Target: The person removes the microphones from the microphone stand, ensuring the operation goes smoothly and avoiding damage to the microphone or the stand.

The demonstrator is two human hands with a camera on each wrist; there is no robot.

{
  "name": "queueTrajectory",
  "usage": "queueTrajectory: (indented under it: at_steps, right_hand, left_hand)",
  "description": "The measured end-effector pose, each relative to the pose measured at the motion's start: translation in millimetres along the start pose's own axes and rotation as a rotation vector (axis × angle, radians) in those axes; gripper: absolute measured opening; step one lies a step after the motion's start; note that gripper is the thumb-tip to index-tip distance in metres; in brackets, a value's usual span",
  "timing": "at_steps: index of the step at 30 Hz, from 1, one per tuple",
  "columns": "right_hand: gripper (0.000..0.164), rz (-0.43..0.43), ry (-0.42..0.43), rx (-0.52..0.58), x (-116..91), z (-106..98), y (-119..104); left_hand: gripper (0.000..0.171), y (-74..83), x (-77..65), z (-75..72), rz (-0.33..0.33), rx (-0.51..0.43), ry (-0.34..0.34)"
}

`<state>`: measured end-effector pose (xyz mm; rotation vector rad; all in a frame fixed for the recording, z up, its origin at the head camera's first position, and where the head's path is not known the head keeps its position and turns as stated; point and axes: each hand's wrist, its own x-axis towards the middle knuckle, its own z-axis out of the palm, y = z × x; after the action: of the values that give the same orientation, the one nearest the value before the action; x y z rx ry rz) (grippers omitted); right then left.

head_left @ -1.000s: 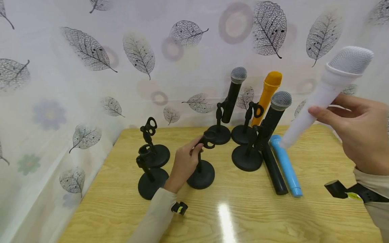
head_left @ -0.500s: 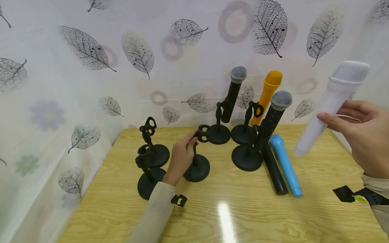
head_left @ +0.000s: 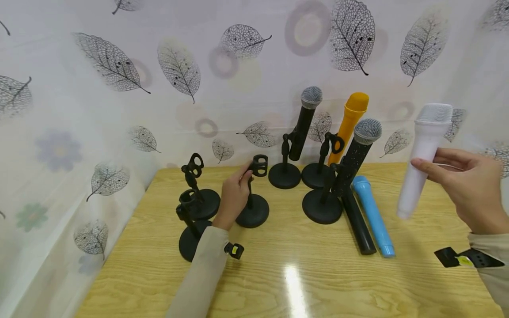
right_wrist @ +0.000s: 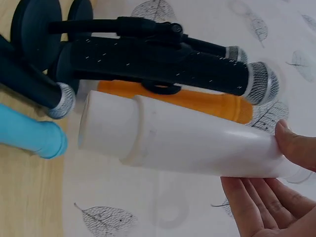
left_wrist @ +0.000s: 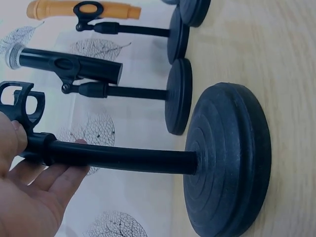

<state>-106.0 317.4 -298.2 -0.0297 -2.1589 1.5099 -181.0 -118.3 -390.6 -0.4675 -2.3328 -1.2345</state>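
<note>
Left hand grips a black stand near its top, right hand a white microphone.

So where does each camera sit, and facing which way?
Head: on the person's head, facing forward and down over the table; left hand, right hand and sleeves show.
Left wrist: on that wrist, facing the gripped black stand; left hand partly shows.
Right wrist: on that wrist, facing the held white microphone; right hand partly shows.
Shared: the orange microphone shows in both wrist views.

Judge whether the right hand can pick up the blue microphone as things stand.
Probably not: the right hand holds the white microphone, though the blue microphone lies uncovered on the table.
</note>
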Motion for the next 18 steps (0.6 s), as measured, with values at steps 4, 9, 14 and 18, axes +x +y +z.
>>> queueTrajectory:
  at_steps: [4,9,14,18]
  right_hand:
    - [0.034,0.061,-0.009,-0.097,0,-2,13]
    - [0.029,0.135,-0.046,-0.115,2,-3,32]
    - [0.029,0.193,-0.118,-0.062,1,-3,51]
    - [0.030,0.240,-0.162,-0.050,2,-4,66]
  left_hand:
    - [0.036,-5.2,5.6,-0.1,-0.024,-0.013,-0.005]
    - [0.036,-11.3,11.6,0.1,-0.031,0.000,0.000]
    - [0.035,-15.1,16.7,-0.1,-0.025,0.004,0.013]
    - [0.035,-16.6,20.3,-0.2,-0.055,-0.013,0.007]
